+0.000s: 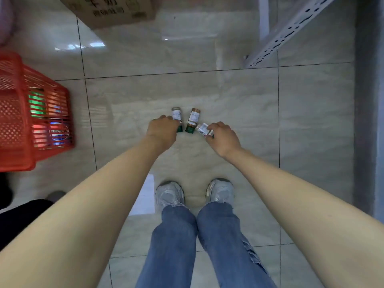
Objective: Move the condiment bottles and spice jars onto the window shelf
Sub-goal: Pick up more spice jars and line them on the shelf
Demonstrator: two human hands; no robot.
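Three small spice jars with green caps and white labels are low over the tiled floor in front of my feet. My left hand (163,128) grips the left jar (177,117) near its cap. The middle jar (192,121), with brown contents, stands between my hands and neither hand holds it. My right hand (221,138) pinches a third jar (203,129), which is tilted sideways with its label up. The window shelf is not identifiable in this view.
A red plastic basket (22,113) with packaged goods inside sits on the floor at the left. A cardboard box (112,11) lies at the top. A white perforated metal rack post (291,30) slants at the upper right. My shoes (170,194) stand just behind the jars.
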